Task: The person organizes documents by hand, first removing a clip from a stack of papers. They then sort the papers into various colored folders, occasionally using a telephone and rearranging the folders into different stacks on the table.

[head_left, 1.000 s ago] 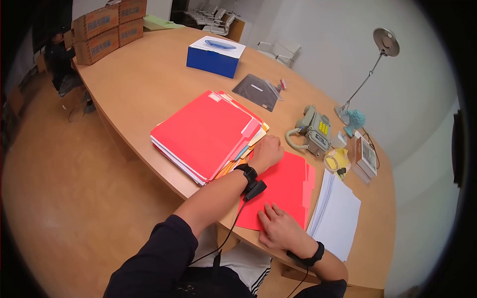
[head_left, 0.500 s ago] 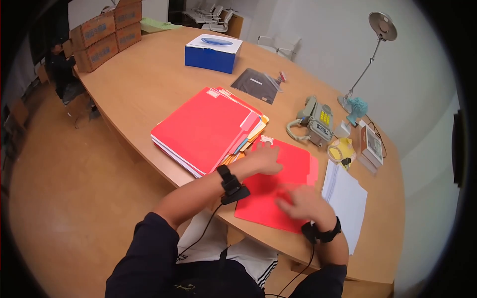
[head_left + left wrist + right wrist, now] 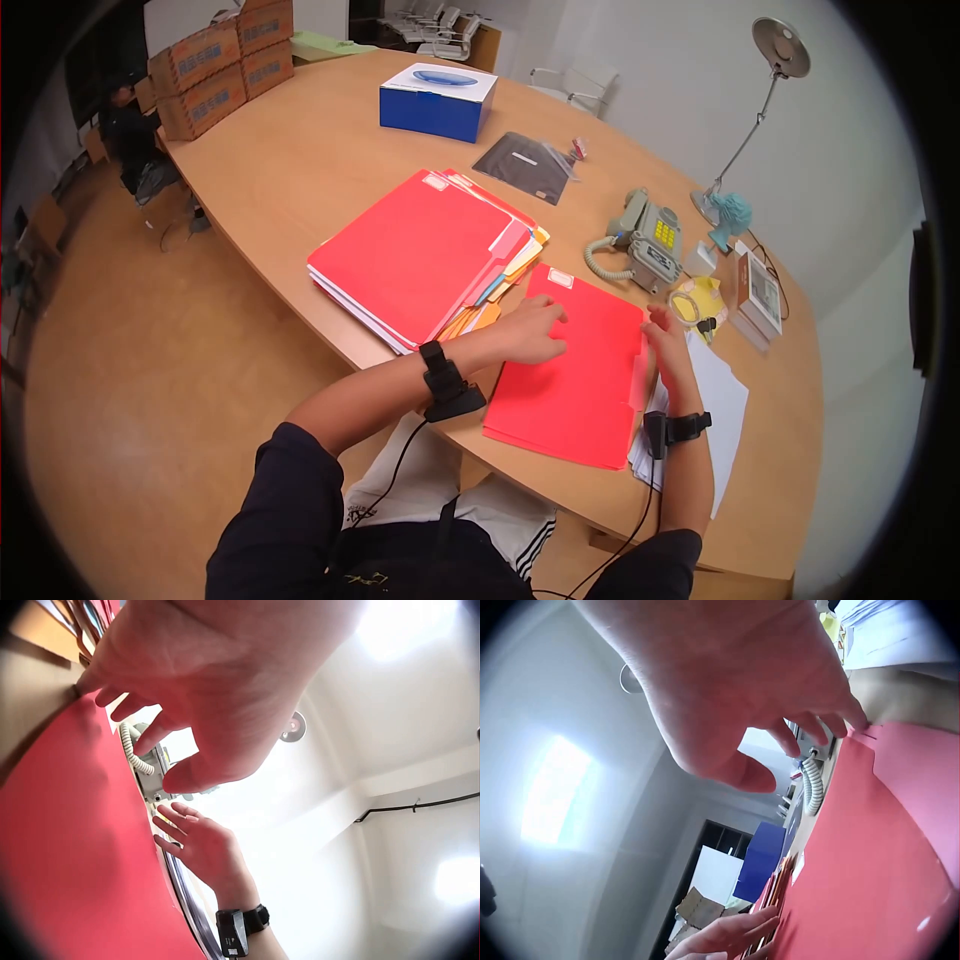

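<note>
A red file folder (image 3: 580, 390) with a white label near its far left corner lies flat on the desk. Over its left side is my left hand (image 3: 530, 335), fingers loosely bent and nothing held; in the left wrist view the fingertips (image 3: 114, 697) reach down to the folder's edge. My right hand (image 3: 672, 350) is at the tabbed right edge, its fingers apart and relaxed. The right wrist view shows the little finger (image 3: 855, 716) right at the tabs, with the thumb raised. Left of the folder stands a thick pile of red folders (image 3: 410, 260) with papers and yellow and orange tabs sticking out.
White papers (image 3: 722, 390) lie to the right, partly behind the right forearm. Beyond are a telephone (image 3: 650, 240), a yellow item (image 3: 700, 298), books (image 3: 757, 300) and a desk lamp (image 3: 782, 48). A blue box (image 3: 430, 112) and cardboard boxes (image 3: 205, 85) stand farther back.
My right hand has lifted from the folder's near part and moved to its right edge. My left hand has drawn back from the far left corner, uncovering the label.
</note>
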Tool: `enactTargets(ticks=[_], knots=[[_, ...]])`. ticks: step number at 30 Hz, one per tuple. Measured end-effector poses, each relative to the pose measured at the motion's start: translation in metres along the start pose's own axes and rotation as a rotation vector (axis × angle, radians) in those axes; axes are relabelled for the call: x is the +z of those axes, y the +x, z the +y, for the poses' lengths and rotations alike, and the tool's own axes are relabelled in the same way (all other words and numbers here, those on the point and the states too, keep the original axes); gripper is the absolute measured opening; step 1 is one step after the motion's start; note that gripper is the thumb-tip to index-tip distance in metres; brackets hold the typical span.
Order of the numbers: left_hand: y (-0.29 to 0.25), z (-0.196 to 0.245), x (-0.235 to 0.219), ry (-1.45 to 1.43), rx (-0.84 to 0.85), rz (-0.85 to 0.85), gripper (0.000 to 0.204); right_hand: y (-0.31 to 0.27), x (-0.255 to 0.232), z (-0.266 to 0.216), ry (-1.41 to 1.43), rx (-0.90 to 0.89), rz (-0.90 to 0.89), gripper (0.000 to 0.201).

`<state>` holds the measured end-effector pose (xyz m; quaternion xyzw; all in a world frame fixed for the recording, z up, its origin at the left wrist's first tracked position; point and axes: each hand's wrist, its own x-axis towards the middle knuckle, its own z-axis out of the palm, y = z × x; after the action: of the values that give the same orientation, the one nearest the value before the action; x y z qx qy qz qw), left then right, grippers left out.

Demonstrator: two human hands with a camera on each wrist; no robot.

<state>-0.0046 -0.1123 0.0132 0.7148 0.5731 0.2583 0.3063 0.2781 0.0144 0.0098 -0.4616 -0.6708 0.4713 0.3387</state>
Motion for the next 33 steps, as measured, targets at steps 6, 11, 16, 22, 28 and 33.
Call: enactTargets(ticks=[6, 11, 16, 22, 28, 33], knots=[[0.004, 0.001, -0.004, -0.052, 0.06, -0.012, 0.05, 0.004, 0.002, 0.014, -0.025, -0.108, 0.173, 0.035], [-0.02, 0.008, -0.021, 0.056, 0.165, 0.064, 0.045, 0.005, 0.006, 0.015, -0.242, -0.214, 0.241, 0.026], [-0.071, 0.039, -0.058, 0.059, 0.404, 0.116, 0.032, 0.005, 0.014, 0.026, -0.218, -0.399, 0.146, 0.025], [-0.167, 0.126, -0.077, -0.813, 0.989, -0.2, 0.021, 0.007, 0.019, 0.039, -0.08, -0.254, 0.004, 0.021], [-0.155, 0.156, -0.008, -1.237, 1.305, 0.351, 0.037, 0.006, 0.019, 0.041, -0.075, -0.249, -0.022, 0.022], [-0.138, 0.153, -0.007, -1.075, 1.532, 0.259, 0.035, 0.006, 0.019, 0.044, -0.1, -0.261, -0.035, 0.022]])
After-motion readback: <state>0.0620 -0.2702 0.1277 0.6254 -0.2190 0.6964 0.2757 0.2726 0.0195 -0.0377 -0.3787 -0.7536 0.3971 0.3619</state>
